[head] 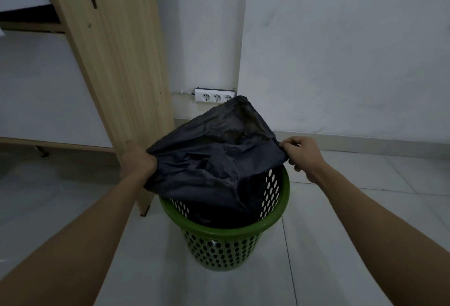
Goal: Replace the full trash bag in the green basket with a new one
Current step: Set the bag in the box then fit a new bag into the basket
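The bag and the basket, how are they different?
The bag is dark grey, soft and crumpled; the basket is green, stiff and full of little holes. The bag is held up by the left hand and right hand, its lower part hanging inside; the basket stands on the floor. Both are open on top.

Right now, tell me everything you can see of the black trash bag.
The black trash bag is thin, crinkled plastic, dark grey-black, limp and loosely spread. The left hand grips one edge, the right hand pinches the opposite edge, stretching it above the green basket. Its lower part hangs down inside the basket; its far edge rises to a peak. Contents cannot be seen.
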